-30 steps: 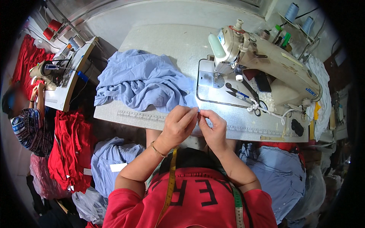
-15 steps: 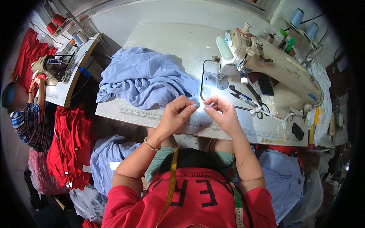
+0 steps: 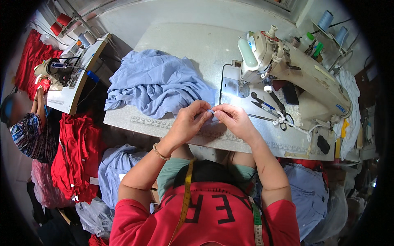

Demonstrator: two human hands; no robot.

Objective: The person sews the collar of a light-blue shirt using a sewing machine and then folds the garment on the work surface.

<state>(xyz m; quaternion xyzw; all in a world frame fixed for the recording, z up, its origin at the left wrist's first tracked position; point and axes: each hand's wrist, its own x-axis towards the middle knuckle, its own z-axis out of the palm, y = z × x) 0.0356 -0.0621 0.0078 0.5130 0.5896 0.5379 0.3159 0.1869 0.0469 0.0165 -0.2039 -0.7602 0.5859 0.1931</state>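
The left hand [image 3: 189,121] and right hand [image 3: 233,119] meet fingertip to fingertip at the front edge of the tabletop [image 3: 184,41], both pinched on a small fold of light blue fabric [image 3: 210,111]; it looks like a corner of the blue garment [image 3: 158,84] heaped just to their left, though that join is hidden. To the right, near the right hand, stands the cream sewing machine [image 3: 295,69], with black scissors [image 3: 266,105] lying on its bed.

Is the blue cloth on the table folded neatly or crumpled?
Crumpled: the blue cloth lies in a loose, wrinkled heap, one edge pinched between both hands.
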